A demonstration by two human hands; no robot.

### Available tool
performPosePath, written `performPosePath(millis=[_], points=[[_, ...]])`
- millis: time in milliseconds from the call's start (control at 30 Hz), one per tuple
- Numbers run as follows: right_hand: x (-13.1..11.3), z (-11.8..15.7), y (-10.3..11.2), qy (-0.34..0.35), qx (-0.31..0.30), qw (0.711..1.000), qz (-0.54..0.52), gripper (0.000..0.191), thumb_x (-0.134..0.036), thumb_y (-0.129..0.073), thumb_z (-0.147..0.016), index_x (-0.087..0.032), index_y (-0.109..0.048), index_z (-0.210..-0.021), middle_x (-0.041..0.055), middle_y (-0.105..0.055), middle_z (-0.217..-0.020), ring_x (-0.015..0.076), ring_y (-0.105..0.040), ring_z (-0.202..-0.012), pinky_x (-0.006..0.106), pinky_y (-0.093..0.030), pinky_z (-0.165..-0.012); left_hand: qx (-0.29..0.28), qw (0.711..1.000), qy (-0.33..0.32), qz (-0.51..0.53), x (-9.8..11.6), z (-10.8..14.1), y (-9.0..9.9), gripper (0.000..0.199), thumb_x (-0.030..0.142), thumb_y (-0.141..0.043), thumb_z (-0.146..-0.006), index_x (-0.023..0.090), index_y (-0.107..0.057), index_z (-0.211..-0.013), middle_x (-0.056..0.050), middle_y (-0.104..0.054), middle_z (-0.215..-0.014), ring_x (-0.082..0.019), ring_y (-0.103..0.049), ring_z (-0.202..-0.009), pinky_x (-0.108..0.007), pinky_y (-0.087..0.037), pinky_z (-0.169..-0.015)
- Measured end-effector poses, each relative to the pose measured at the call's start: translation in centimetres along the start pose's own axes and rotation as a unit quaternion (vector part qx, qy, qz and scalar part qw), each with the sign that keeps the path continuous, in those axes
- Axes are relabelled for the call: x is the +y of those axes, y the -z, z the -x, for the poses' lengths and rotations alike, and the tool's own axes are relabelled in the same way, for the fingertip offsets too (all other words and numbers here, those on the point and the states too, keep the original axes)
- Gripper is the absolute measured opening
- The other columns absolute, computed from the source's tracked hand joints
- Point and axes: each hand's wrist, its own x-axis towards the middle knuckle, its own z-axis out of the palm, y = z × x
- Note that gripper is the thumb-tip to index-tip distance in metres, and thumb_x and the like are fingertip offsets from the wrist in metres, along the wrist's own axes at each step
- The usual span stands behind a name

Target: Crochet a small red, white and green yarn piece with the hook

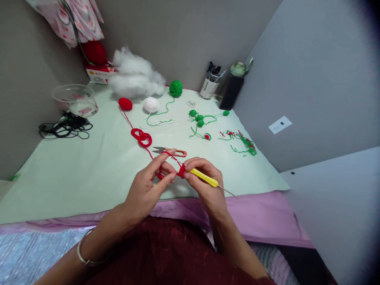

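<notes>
A small red crocheted yarn piece [181, 170] sits between both hands above the table's front edge. The left hand [150, 183], half curled, pinches its edge, red yarn over the raised index finger; the right hand [208, 180] grips it closely along with a yellow-handled metal crochet hook [204, 177], whose working tip is hard to make out. Farther back, a clear labelled jar [208, 90] holds dark-topped implements; the clear plastic tub's [89, 107] contents are indistinct. Pink spotted fabric [75, 23] is cut off above.
</notes>
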Motion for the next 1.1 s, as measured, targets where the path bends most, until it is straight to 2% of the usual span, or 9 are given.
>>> performPosePath(millis=[133, 300, 433, 667, 767, 867, 1000, 1100], points=[[-0.3, -0.2, -0.1, -0.003, -0.021, 1.0, 0.005, 0.01, -0.019, -0.079, -0.085, -0.026, -0.074, -0.09, 0.0004, -0.072, -0.094, 0.015, -0.067, -0.089, 0.028, -0.054, -0.08, 0.013, 0.999, 0.017, 0.032, 0.6, -0.1, 0.2, 0.044, 0.031, -0.068, -0.099, 0.023, -0.063, -0.142, 0.0, -0.067, -0.092, -0.017, -0.065, -0.087, -0.032, -0.052, -0.088], [-0.6, -0.3, -0.5, -0.031, -0.032, 0.999, 0.003, 0.013, -0.024, -0.081, -0.082, -0.025, -0.071, -0.091, 0.0006, -0.071, -0.093, 0.0157, -0.067, -0.086, 0.029, -0.055, -0.076, 0.003, 0.996, 0.034, 0.081, 1.2, -0.3, 0.2, 0.042, 0.033, -0.064, -0.101, 0.02, -0.062, -0.141, 0.001, -0.062, -0.086, -0.015, -0.063, -0.079, -0.03, -0.053, -0.081], [-0.9, -0.3, -1.0, -0.043, -0.053, 0.998, -0.006, 0.013, -0.029, -0.081, -0.083, -0.026, -0.07, -0.09, -0.0001, -0.072, -0.089, 0.0155, -0.068, -0.081, 0.029, -0.058, -0.074, -0.003, 0.995, 0.039, 0.096, 1.3, -0.3, -0.2, 0.044, 0.032, -0.068, -0.098, 0.02, -0.06, -0.14, 0.002, -0.061, -0.083, -0.015, -0.059, -0.074, -0.029, -0.052, -0.075], [-1.0, -0.4, -1.0, -0.043, -0.011, 0.999, 0.017, 0.017, -0.028, -0.087, -0.078, -0.024, -0.071, -0.083, -0.0003, -0.072, -0.083, 0.015, -0.066, -0.078, 0.028, -0.056, -0.071, 0.043, 0.994, 0.051, 0.087, 1.2, -0.4, -0.5, 0.048, 0.032, -0.076, -0.093, 0.02, -0.063, -0.137, 0.002, -0.067, -0.082, -0.016, -0.063, -0.08, -0.029, -0.051, -0.08], [-1.0, -0.6, -0.9, -0.048, 0.018, 0.999, -0.005, 0.02, -0.026, -0.089, -0.075, -0.024, -0.07, -0.081, -0.0023, -0.07, -0.079, 0.0128, -0.063, -0.072, 0.025, -0.053, -0.066, 0.031, 0.987, 0.069, 0.142, 1.3, -0.5, -0.2, 0.039, 0.032, -0.078, -0.092, 0.022, -0.072, -0.129, 0.003, -0.064, -0.079, -0.015, -0.064, -0.082, -0.027, -0.051, -0.084], [-1.0, -0.8, -1.2, -0.06, 0.007, 0.997, -0.046, 0.021, -0.024, -0.089, -0.074, -0.023, -0.069, -0.08, -0.0026, -0.071, -0.08, 0.0128, -0.066, -0.073, 0.026, -0.056, -0.07, 0.041, 0.967, 0.085, 0.237, 1.8, -0.5, -0.2, 0.033, 0.028, -0.082, -0.09, 0.021, -0.076, -0.121, 0.003, -0.062, -0.076, -0.012, -0.064, -0.082, -0.023, -0.052, -0.084], [-1.1, -0.9, -1.7, -0.074, -0.021, 0.994, -0.073, 0.022, -0.028, -0.088, -0.075, -0.024, -0.067, -0.08, -0.0016, -0.072, -0.081, 0.0149, -0.068, -0.075, 0.029, -0.058, -0.071, 0.041, 0.945, 0.086, 0.312, 2.8, -0.6, -0.6, 0.032, 0.026, -0.076, -0.095, 0.02, -0.071, -0.125, 0.002, -0.064, -0.078, -0.009, -0.06, -0.07, -0.018, -0.053, -0.068], [-1.2, -1.0, -1.8, -0.063, -0.012, 0.997, -0.048, 0.022, -0.028, -0.086, -0.075, -0.024, -0.065, -0.078, -0.002, -0.067, -0.079, 0.0137, -0.063, -0.073, 0.027, -0.053, -0.067, 0.023, 0.951, 0.057, 0.304, 3.1, -1.1, -0.7, 0.033, 0.026, -0.073, -0.097, 0.02, -0.066, -0.128, 0.005, -0.056, -0.073, -0.009, -0.055, -0.061, -0.017, -0.046, -0.052]])
